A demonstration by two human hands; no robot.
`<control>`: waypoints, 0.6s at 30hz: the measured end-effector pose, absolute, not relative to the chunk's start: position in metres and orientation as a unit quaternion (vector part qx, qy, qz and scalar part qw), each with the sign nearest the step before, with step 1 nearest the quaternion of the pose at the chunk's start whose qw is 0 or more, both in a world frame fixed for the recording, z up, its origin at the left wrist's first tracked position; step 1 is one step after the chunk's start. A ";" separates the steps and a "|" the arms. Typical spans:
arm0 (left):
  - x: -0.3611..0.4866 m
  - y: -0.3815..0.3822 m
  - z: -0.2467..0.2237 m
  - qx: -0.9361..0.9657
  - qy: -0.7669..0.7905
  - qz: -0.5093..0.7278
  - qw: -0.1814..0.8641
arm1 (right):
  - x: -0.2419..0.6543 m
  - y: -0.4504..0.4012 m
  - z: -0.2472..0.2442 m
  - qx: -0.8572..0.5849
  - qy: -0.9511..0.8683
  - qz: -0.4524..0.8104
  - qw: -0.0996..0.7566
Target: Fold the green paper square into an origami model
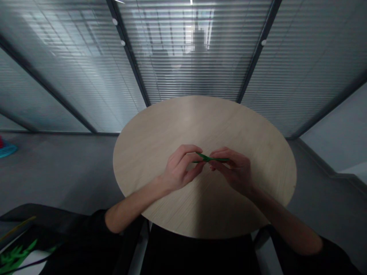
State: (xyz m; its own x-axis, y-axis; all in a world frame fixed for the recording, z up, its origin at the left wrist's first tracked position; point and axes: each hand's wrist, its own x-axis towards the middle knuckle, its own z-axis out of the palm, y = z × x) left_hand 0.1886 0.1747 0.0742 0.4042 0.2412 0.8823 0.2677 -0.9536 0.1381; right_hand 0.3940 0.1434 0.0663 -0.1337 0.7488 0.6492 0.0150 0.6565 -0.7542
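Note:
Both hands meet above the middle of the round table, pinching a thin green folded sheet point(207, 158) that looks like paper. My left hand point(183, 166) grips its left end, thumb below and fingers above. At the right end, my right hand point(233, 170) holds it between thumb and fingers. The sheet is seen nearly edge-on, and its layers spread slightly apart on the left. Fingers cover parts of both ends, so its full shape is hidden.
A pale wooden round table point(197, 118) stands before me. Behind it is a glass partition with blinds point(183, 76). A dark chair or bag point(43, 217) with green items is at lower left. A blue object point(8, 149) lies on the floor at far left.

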 end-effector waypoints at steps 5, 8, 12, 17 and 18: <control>0.189 0.173 0.075 -0.839 -0.160 -0.520 -0.026 | 0.394 0.143 0.066 -0.281 -0.683 0.312 0.597; 0.191 0.171 0.076 -0.837 -0.167 -0.518 -0.049 | 0.394 0.141 0.068 -0.299 -0.676 0.327 0.589; 0.193 0.171 0.077 -0.827 -0.176 -0.520 -0.118 | 0.394 0.139 0.071 -0.339 -0.665 0.344 0.570; 0.197 0.173 0.070 -0.786 -0.224 -0.496 -0.295 | 0.393 0.141 0.071 -0.376 -0.616 0.391 0.571; 0.198 0.173 0.069 -0.769 -0.229 -0.495 -0.332 | 0.392 0.141 0.071 -0.380 -0.608 0.396 0.574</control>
State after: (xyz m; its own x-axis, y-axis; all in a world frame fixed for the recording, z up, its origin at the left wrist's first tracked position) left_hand 0.1981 0.1733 0.0687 0.4051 0.6820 0.6089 0.0241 -0.6737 0.7386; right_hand 0.3924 0.1411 0.0710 -0.0532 0.9162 0.3972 0.0086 0.3982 -0.9173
